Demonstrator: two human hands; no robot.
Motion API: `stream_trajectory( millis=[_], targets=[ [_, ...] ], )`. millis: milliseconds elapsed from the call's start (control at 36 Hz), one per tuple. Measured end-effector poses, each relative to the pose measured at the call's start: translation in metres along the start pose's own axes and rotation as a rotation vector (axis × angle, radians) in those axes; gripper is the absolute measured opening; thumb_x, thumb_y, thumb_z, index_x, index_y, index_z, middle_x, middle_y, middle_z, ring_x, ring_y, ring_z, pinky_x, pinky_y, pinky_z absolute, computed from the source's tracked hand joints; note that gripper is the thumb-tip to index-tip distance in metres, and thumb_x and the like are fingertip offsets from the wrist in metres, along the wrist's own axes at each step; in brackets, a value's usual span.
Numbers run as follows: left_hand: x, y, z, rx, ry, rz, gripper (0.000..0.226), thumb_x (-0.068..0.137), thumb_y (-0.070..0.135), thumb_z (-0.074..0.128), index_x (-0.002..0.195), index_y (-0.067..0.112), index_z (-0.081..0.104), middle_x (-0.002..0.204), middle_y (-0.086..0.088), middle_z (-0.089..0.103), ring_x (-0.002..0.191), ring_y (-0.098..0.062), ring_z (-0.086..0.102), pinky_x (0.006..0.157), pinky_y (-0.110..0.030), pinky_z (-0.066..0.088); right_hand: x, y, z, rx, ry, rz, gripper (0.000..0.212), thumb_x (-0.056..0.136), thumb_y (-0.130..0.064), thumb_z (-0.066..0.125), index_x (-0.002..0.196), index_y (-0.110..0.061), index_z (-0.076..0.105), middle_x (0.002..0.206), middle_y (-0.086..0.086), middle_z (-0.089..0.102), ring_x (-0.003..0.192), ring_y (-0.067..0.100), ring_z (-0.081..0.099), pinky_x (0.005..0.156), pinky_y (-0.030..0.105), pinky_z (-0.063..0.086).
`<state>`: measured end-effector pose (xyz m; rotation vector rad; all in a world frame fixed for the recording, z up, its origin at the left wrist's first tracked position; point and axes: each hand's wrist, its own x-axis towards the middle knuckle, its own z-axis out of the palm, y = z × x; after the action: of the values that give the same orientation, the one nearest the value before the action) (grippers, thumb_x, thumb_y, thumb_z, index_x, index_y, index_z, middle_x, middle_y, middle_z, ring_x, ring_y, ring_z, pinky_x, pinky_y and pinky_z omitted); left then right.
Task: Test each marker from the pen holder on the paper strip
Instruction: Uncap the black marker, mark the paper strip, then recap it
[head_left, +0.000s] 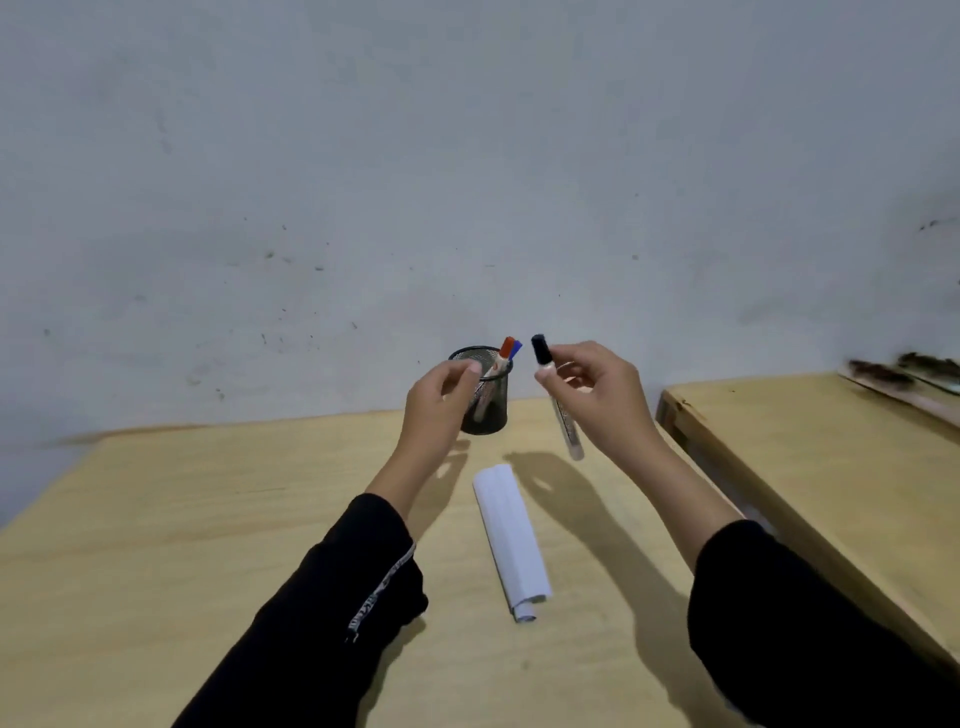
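Note:
A black mesh pen holder (491, 415) stands near the table's far edge with a red-capped marker (506, 347) and a blue-capped marker (516, 350) leaning in it. My right hand (597, 400) holds a black-capped marker (566, 431) in the air to the right of the holder, cap up and still on. My left hand (441, 405) hovers just in front of the holder's left side, fingers loosely curled and holding nothing. A white paper strip (511, 535), partly rolled, lies on the table below both hands.
The wooden table (208, 519) runs up to a grey wall. A second wooden surface (805, 467) adjoins on the right, with dark debris at its far corner.

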<state>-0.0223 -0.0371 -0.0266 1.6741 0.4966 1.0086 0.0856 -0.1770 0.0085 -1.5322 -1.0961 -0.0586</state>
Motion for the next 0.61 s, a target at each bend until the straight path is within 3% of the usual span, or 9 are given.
stream_trajectory(
  millis=[56,111,167,250,333,389,444,611],
  targets=[
    [-0.01,0.014,-0.001,-0.027,-0.035,0.04,0.011,0.083,0.041,0.059,0.078,0.039,0.069,0.088,0.005,0.07,0.094,-0.021,0.066,0.088,-0.035,0.051,-0.01,0.001,0.001,-0.1,-0.06,-0.008,0.018,0.082,-0.01,0.066,0.097,-0.017,0.072,0.085,0.005,0.062,0.068,-0.005,0.057,0.069,0.007,0.044],
    [-0.021,0.025,0.0,-0.042,-0.076,0.056,0.011,0.083,0.04,0.061,0.078,0.042,0.07,0.09,0.002,0.07,0.091,-0.021,0.067,0.084,-0.034,0.051,-0.019,0.002,0.002,-0.159,-0.116,0.0,0.018,0.082,-0.012,0.066,0.098,-0.015,0.073,0.086,0.011,0.063,0.069,0.004,0.056,0.069,0.009,0.043],
    [-0.03,0.032,0.001,-0.027,-0.108,0.066,0.008,0.086,0.032,0.063,0.09,0.033,0.071,0.094,0.001,0.07,0.092,-0.019,0.067,0.084,-0.029,0.05,-0.027,0.002,0.003,-0.219,-0.171,0.002,0.019,0.082,-0.013,0.065,0.099,-0.015,0.073,0.087,0.014,0.063,0.072,0.016,0.055,0.073,0.02,0.043],
    [-0.04,0.034,0.002,0.069,-0.14,0.076,0.019,0.087,0.02,0.065,0.104,0.011,0.069,0.091,0.002,0.069,0.078,0.0,0.064,0.072,-0.013,0.049,-0.036,0.001,0.004,-0.261,-0.233,-0.016,0.02,0.083,-0.014,0.065,0.101,-0.015,0.073,0.085,0.016,0.062,0.076,0.023,0.055,0.075,0.03,0.044],
    [-0.046,0.027,-0.002,0.162,-0.167,0.083,0.014,0.083,0.012,0.068,0.096,0.008,0.071,0.084,0.008,0.066,0.069,0.009,0.061,0.073,-0.011,0.051,-0.042,0.002,0.007,-0.31,-0.289,-0.035,0.023,0.084,-0.016,0.064,0.106,-0.013,0.071,0.083,0.01,0.058,0.074,0.018,0.052,0.072,0.025,0.041],
    [-0.048,0.023,-0.006,0.2,-0.178,0.072,0.009,0.082,0.012,0.069,0.09,0.013,0.072,0.081,0.011,0.067,0.069,0.01,0.062,0.075,-0.012,0.05,-0.045,0.003,0.009,-0.346,-0.328,-0.056,0.024,0.086,-0.017,0.061,0.108,-0.014,0.071,0.081,0.004,0.053,0.071,0.01,0.049,0.066,0.011,0.036],
    [-0.05,0.022,-0.009,0.218,-0.196,0.042,0.006,0.082,0.013,0.07,0.086,0.017,0.072,0.079,0.011,0.068,0.071,0.005,0.063,0.075,-0.012,0.05,-0.048,0.005,0.011,-0.363,-0.344,-0.064,0.025,0.088,-0.019,0.059,0.109,-0.015,0.07,0.082,0.002,0.05,0.071,0.001,0.046,0.065,0.006,0.034],
    [-0.054,0.02,-0.015,0.2,-0.234,-0.021,0.004,0.08,0.01,0.071,0.083,0.013,0.07,0.074,0.004,0.069,0.065,0.0,0.065,0.076,-0.021,0.052,-0.054,0.013,0.016,-0.334,-0.34,-0.036,0.022,0.087,-0.021,0.059,0.106,-0.019,0.07,0.084,-0.004,0.051,0.075,0.003,0.051,0.072,0.023,0.043]
  ],
)
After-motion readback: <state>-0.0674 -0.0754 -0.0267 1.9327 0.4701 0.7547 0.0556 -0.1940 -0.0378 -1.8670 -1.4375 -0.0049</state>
